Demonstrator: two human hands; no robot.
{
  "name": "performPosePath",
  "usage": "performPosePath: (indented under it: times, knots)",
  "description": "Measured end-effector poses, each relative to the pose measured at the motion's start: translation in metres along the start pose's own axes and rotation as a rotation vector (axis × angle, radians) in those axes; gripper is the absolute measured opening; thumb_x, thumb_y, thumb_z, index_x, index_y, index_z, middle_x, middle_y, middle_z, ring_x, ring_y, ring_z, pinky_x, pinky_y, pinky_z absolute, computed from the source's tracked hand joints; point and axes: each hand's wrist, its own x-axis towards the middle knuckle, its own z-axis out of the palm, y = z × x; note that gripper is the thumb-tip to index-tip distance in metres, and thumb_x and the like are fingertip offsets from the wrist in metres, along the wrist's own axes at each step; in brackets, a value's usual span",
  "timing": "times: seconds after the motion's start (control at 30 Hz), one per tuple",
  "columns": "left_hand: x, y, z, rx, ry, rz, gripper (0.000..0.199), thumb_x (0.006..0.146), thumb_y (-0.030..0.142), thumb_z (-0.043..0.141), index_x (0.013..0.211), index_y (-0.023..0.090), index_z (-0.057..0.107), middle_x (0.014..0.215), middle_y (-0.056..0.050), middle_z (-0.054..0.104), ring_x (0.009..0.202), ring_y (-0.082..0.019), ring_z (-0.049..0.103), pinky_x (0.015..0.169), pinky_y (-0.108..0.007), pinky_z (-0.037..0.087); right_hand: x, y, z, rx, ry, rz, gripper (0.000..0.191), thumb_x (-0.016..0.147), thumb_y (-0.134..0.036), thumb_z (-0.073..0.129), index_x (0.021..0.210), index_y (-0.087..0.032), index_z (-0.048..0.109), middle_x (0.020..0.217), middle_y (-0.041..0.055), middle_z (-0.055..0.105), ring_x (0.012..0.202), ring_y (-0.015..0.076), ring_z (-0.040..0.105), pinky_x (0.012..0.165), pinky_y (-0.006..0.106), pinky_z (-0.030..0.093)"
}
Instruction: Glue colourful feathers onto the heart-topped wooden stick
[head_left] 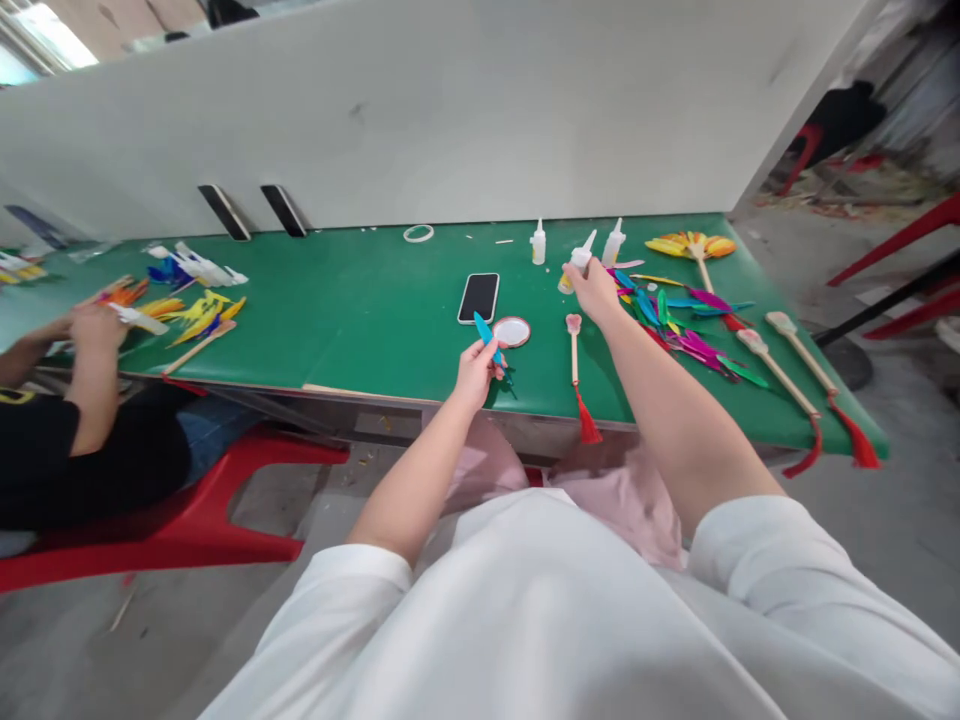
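My left hand (477, 374) is closed on a blue feather (484, 328), its tip pointing up beside a round white lid (511, 332). My right hand (596, 290) is wrapped round a small white glue bottle (581, 257), whose nozzle tilts up to the right. Just below my right hand lies a wooden stick (574, 350) with a pinkish head and a red tassel. A pile of colourful feathers (675, 320) spreads to the right of that hand.
Two white bottles (538, 243) stand near the white partition (450, 110). A phone (478, 298) lies by the lid. At right are a yellow feather fan (694, 246) and tasselled sticks (780, 372). A person's hands (97, 320) work with feathers at far left.
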Motion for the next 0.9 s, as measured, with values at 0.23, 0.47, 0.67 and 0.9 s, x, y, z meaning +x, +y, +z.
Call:
performPosePath:
  times: [0.23, 0.47, 0.67, 0.9]
  knots:
    - [0.0, 0.001, 0.001, -0.006, -0.002, 0.009, 0.023, 0.078, 0.036, 0.061, 0.078, 0.014, 0.059, 0.05, 0.004, 0.052, 0.037, -0.004, 0.045, 0.036, -0.015, 0.033, -0.06, 0.013, -0.027, 0.594, 0.024, 0.091, 0.037, 0.077, -0.049, 0.049, 0.101, -0.022, 0.046, 0.072, -0.0012, 0.056, 0.054, 0.0126, 0.057, 0.05, 0.027, 0.047]
    - [-0.001, 0.002, 0.005, 0.012, 0.009, 0.004, 0.024, 0.08, 0.037, 0.059, 0.08, 0.013, 0.059, 0.053, 0.002, 0.057, 0.038, -0.005, 0.049, 0.036, -0.015, 0.036, -0.099, 0.038, -0.016, 0.427, 0.093, 0.209, 0.033, 0.075, -0.05, 0.051, 0.09, -0.02, 0.049, 0.065, -0.0023, 0.056, 0.043, 0.0086, 0.047, 0.041, 0.022, 0.04]
    - [-0.003, 0.003, 0.006, 0.013, 0.033, -0.007, 0.028, 0.08, 0.04, 0.058, 0.084, 0.012, 0.058, 0.055, 0.0, 0.062, 0.041, -0.008, 0.056, 0.039, -0.015, 0.041, -0.105, 0.033, -0.017, 0.32, 0.004, 0.172, 0.041, 0.074, -0.059, 0.047, 0.087, -0.02, 0.052, 0.06, -0.0028, 0.056, 0.042, 0.0094, 0.046, 0.042, 0.023, 0.039]
    - [-0.002, -0.004, 0.039, -0.055, 0.006, -0.049, 0.033, 0.085, 0.044, 0.049, 0.089, 0.011, 0.055, 0.062, -0.004, 0.066, 0.05, -0.011, 0.062, 0.048, -0.019, 0.048, -0.109, 0.028, -0.017, 0.065, -0.012, 0.135, 0.042, 0.073, -0.056, 0.05, 0.096, -0.022, 0.052, 0.079, 0.0038, 0.063, 0.068, 0.018, 0.059, 0.059, 0.027, 0.042]
